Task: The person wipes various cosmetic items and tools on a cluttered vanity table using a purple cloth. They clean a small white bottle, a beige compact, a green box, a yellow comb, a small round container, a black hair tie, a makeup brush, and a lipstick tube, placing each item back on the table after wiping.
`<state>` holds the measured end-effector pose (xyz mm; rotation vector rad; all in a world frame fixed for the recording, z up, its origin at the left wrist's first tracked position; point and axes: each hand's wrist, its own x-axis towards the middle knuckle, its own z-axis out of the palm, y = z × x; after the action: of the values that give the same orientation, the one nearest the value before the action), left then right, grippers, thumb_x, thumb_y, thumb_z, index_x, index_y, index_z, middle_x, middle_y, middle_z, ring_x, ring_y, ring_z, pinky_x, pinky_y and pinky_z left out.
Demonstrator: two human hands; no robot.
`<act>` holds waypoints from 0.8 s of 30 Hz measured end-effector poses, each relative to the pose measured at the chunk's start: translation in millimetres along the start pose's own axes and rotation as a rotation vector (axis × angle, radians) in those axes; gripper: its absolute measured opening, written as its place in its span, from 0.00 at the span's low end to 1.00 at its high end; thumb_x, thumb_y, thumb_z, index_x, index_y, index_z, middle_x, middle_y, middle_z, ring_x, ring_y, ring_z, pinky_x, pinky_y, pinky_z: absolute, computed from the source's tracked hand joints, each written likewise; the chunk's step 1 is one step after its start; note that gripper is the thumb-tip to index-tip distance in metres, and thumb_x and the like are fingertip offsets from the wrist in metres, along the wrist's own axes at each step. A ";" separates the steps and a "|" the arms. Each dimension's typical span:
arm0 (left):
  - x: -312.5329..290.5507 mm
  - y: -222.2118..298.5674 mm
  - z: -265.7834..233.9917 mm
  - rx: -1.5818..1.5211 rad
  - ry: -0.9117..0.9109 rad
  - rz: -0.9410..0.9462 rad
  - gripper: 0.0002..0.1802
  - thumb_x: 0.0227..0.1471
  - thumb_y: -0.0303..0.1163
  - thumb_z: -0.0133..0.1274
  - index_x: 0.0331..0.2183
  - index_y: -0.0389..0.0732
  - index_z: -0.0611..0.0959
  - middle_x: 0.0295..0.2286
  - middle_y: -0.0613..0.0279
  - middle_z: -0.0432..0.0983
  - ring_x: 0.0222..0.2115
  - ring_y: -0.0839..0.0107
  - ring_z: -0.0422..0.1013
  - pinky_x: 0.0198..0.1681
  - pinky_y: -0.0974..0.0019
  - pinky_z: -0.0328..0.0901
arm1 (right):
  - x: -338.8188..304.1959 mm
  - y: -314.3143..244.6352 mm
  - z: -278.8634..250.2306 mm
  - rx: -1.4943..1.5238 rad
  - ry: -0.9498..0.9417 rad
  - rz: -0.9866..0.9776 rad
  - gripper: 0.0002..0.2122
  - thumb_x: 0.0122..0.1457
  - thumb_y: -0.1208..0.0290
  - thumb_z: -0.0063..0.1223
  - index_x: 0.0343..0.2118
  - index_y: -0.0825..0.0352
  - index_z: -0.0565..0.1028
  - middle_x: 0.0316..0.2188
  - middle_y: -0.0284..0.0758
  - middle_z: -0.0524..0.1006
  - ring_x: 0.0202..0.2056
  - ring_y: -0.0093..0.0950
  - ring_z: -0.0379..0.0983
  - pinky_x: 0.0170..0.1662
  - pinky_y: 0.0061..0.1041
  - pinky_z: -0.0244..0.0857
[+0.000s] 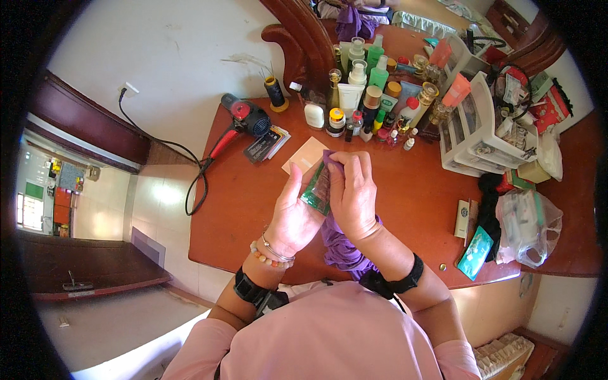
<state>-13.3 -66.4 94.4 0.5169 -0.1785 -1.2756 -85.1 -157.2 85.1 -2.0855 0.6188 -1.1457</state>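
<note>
Above the near middle of the table, my left hand [292,215] cradles a small green, shiny, see-through tube [316,193], its thumb raised along one side. My right hand [352,193] is closed, pinching a bunched purple cloth [345,247] against the tube's upper end. The cloth hangs below my right hand and wrist down to the table's near edge. My fingers hide part of the tube. Just beyond my hands lies a flat pale-orange card or box [303,154].
A red-and-black hair dryer [248,120] with a trailing cord lies at the back left. Several bottles and jars [364,104] crowd before the mirror. To the right are a white drawer unit [472,133], a clear plastic bag [529,221] and a teal packet [475,253].
</note>
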 end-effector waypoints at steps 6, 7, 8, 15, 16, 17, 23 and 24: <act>4.8 -4.7 -6.0 0.204 -0.006 0.042 0.37 0.56 0.58 0.32 0.55 0.39 0.62 0.55 0.54 0.58 0.56 0.66 0.55 0.59 0.62 0.48 | -32.9 -3.4 3.3 0.062 -0.175 -0.124 0.10 0.46 0.81 0.53 0.33 0.65 0.70 0.29 0.39 0.69 0.28 0.40 0.71 0.27 0.34 0.68; 5.4 -7.5 -9.6 0.259 0.002 0.045 0.36 0.57 0.56 0.33 0.56 0.38 0.61 0.55 0.53 0.57 0.56 0.66 0.55 0.59 0.62 0.48 | -31.9 -1.0 3.0 0.031 -0.145 -0.154 0.10 0.46 0.80 0.53 0.33 0.64 0.70 0.29 0.39 0.69 0.28 0.39 0.71 0.27 0.33 0.68; 4.5 -7.7 -11.0 0.293 0.004 0.053 0.35 0.57 0.55 0.34 0.56 0.38 0.61 0.55 0.54 0.57 0.55 0.66 0.55 0.59 0.62 0.48 | -29.7 3.2 4.0 -0.002 -0.115 -0.184 0.10 0.46 0.80 0.53 0.33 0.64 0.71 0.29 0.38 0.69 0.28 0.38 0.71 0.26 0.33 0.68; 3.0 -7.5 -15.1 0.185 0.033 -0.006 0.29 0.55 0.40 0.47 0.54 0.34 0.63 0.50 0.58 0.64 0.51 0.70 0.60 0.57 0.64 0.51 | -25.0 32.3 -7.9 0.036 -0.058 0.072 0.06 0.53 0.76 0.48 0.34 0.65 0.69 0.31 0.42 0.70 0.31 0.45 0.70 0.31 0.37 0.67; 3.4 -6.5 -22.0 0.213 0.039 -0.012 0.29 0.55 0.39 0.47 0.54 0.33 0.63 0.49 0.58 0.64 0.51 0.69 0.61 0.57 0.65 0.52 | -26.0 38.6 -12.2 0.048 -0.069 0.116 0.05 0.54 0.76 0.47 0.34 0.64 0.69 0.31 0.42 0.70 0.32 0.45 0.70 0.32 0.38 0.67; 5.5 -4.9 -27.5 0.258 0.078 -0.006 0.29 0.55 0.38 0.47 0.54 0.32 0.63 0.49 0.58 0.64 0.50 0.70 0.62 0.56 0.66 0.53 | -29.6 45.7 -18.4 0.038 -0.104 0.137 0.05 0.54 0.75 0.47 0.34 0.64 0.69 0.31 0.42 0.71 0.32 0.44 0.70 0.33 0.38 0.67; 34.3 11.2 -82.9 0.914 0.300 0.116 0.40 0.53 0.38 0.50 0.59 0.36 0.49 0.56 0.56 0.54 0.57 0.72 0.52 0.60 0.66 0.43 | -69.4 76.6 -49.1 -0.049 -0.307 0.338 0.06 0.54 0.73 0.48 0.35 0.65 0.71 0.33 0.41 0.74 0.36 0.43 0.71 0.38 0.36 0.66; 38.7 11.5 -83.2 0.984 0.323 0.082 0.42 0.53 0.39 0.50 0.60 0.36 0.47 0.57 0.53 0.51 0.58 0.70 0.49 0.60 0.65 0.40 | -75.9 81.2 -50.9 -0.027 -0.299 0.343 0.06 0.54 0.73 0.48 0.35 0.65 0.71 0.33 0.41 0.74 0.36 0.43 0.71 0.38 0.36 0.66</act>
<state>41.9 -78.1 21.2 1.5257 -0.5547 -0.9422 -173.9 -176.6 3.4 -2.0198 0.8084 -0.6233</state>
